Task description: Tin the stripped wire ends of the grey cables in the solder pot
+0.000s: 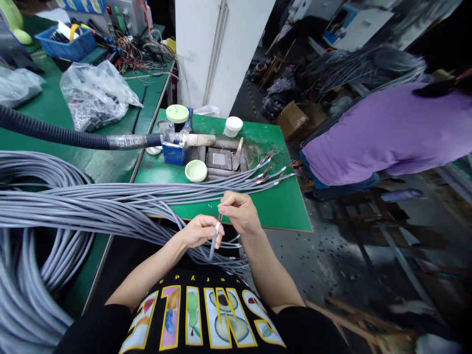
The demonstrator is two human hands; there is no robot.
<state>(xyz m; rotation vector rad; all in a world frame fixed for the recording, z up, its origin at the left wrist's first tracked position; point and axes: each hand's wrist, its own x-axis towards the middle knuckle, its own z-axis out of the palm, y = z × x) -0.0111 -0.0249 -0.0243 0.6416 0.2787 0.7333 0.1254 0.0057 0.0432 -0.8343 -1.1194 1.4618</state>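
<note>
A grey cable is pinched in my left hand, close to its stripped end. White wrapping shows where the jacket stops, and thin coloured wires come out of it. My right hand closes its thumb and fingers on those wires, just above the left. Both hands are in front of my body, by the near edge of the green table. Behind them a thick bundle of grey cables runs across the table, its stripped ends fanned out at the right. More cables hang below my hands.
A soldering pot sits on the table beside a pale green lid, a white tub and a blue box. A black hose crosses from the left. At right, a person in purple bends over.
</note>
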